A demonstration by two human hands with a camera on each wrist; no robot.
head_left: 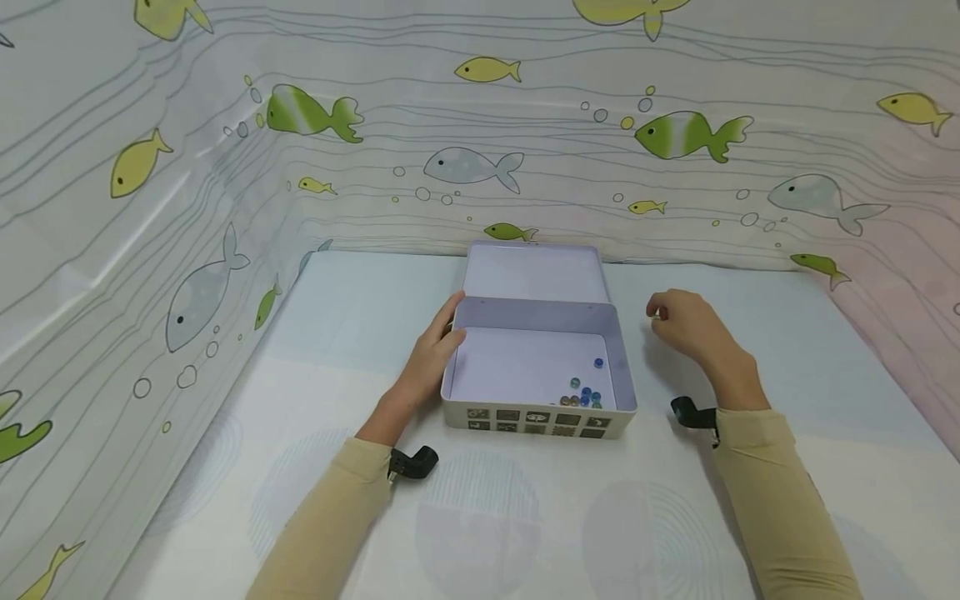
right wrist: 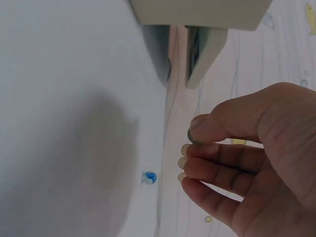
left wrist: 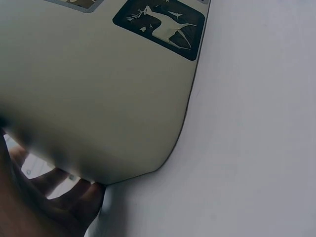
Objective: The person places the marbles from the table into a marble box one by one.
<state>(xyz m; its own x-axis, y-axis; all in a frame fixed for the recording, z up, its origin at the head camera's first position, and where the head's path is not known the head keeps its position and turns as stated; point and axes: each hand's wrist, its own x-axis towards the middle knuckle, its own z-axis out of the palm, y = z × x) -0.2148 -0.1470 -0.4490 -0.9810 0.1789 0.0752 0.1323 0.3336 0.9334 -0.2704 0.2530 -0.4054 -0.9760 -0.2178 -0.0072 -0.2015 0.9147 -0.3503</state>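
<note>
An open tin box [head_left: 540, 423] with a lilac inside stands on the table, its lid [head_left: 534, 273] leaning back. Several glass marbles [head_left: 585, 401] lie in its front right corner, and a blue marble [head_left: 598, 363] sits apart from them. My left hand [head_left: 427, 360] grips the box's left wall; in the left wrist view its fingers [left wrist: 81, 197] are partly hidden. To the right of the box, my right hand [head_left: 692, 327] pinches a small dark greenish marble [right wrist: 190, 135] between thumb and forefinger, mostly covered. A blue-and-clear marble [right wrist: 149, 177] lies on the table near that hand.
A fish-patterned sheet [head_left: 555, 108] hangs behind the table and along both sides. The pale tabletop [head_left: 360, 300] has faint circle prints. Small dark cameras sit on both wrists.
</note>
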